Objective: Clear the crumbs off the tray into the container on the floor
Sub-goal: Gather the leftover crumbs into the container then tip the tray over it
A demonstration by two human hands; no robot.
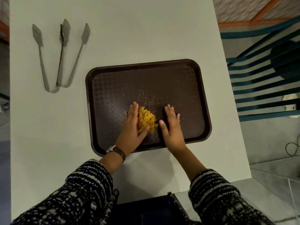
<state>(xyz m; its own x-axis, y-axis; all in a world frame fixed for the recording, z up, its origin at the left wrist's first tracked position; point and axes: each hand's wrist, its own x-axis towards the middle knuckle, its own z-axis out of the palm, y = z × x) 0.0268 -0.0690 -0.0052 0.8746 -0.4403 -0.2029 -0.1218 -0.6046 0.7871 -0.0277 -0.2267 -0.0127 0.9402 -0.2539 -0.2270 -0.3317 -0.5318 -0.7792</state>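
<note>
A dark brown tray lies on the white table. A heap of yellow crumbs sits in its near middle, with fine specks scattered beyond it. My left hand lies flat with straight fingers against the left side of the heap, its thumb curving under the near side. To the right of the heap, a small gap away, my right hand lies flat on the tray with straight fingers. A dark container shows below the table's near edge, between my sleeves.
Two pairs of grey metal tongs lie on the table at the far left. The white table ends at the right, where a blue-striped chair stands on a tiled floor. A cable lies on the floor at the right.
</note>
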